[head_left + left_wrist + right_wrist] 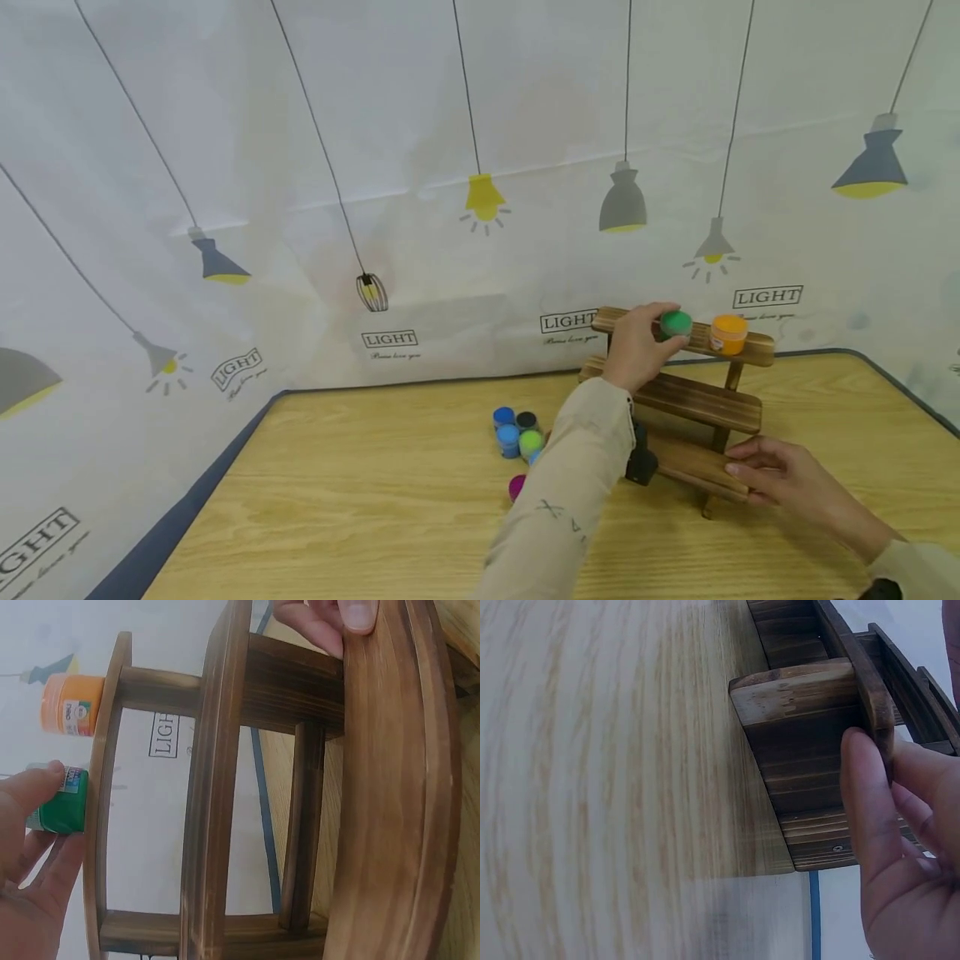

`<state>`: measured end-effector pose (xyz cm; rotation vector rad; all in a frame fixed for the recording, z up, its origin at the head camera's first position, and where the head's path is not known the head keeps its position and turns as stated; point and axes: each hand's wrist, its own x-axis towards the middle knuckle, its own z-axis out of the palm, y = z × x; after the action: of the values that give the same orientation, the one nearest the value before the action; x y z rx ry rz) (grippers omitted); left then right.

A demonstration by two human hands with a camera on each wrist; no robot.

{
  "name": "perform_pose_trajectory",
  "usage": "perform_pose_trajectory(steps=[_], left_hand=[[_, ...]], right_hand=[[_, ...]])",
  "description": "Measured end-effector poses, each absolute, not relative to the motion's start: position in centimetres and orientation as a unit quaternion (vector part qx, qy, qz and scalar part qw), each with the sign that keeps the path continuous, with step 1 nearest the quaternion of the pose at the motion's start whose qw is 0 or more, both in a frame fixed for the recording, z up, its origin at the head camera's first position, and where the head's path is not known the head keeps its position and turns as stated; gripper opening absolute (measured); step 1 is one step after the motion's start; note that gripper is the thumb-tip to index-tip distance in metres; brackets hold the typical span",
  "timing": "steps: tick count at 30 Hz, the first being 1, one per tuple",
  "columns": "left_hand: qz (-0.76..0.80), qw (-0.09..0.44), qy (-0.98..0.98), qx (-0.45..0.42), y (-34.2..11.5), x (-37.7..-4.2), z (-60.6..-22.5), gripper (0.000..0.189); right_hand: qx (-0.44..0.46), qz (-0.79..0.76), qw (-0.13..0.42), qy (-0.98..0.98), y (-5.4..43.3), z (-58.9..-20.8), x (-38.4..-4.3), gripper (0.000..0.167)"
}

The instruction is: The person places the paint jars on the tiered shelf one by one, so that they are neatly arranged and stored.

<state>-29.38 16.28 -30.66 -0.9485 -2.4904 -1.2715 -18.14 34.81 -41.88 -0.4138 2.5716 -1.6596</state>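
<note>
Above tabletop (375, 483), left hand (636, 348) pinches green-filled jar (677, 323).

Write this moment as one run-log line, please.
left hand: holds green jar at top shelf | right hand: grips bottom shelf end | orange jar: on top shelf

We held the left arm (558, 492) extended forward, the left hand (641, 346) raised, its thumb and fingers set apart in a pinch. We held the right hand (795, 483) lower, angled inward, thumb opposing the fingers, likewise pinching.
</note>
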Motion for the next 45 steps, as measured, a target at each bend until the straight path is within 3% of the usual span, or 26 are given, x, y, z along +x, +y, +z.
perform_pose_trajectory(steps=[16,32,40,45], left_hand=[[-0.419,0.097,-0.855,-0.291,17.3,-29.5,-30.7,0.040],[-0.427,0.121,-0.839,-0.316,17.2,-29.7,-31.3,0.041],[-0.426,0.075,-0.841,-0.326,16.6,-29.6,-31.0,0.052],[-0.380,0.091,-0.850,-0.352,15.1,-29.9,-30.9,0.052]], right_hand=[[-0.120,-0.529,0.028,0.839,34.7,-41.8,-18.2,0.035],[-0.123,-0.535,0.029,0.836,34.7,-41.8,-18.2,0.035],[-0.124,-0.530,0.022,0.839,34.7,-41.8,-18.1,0.034],[-0.121,-0.537,0.026,0.835,34.7,-41.9,-18.1,0.035]])
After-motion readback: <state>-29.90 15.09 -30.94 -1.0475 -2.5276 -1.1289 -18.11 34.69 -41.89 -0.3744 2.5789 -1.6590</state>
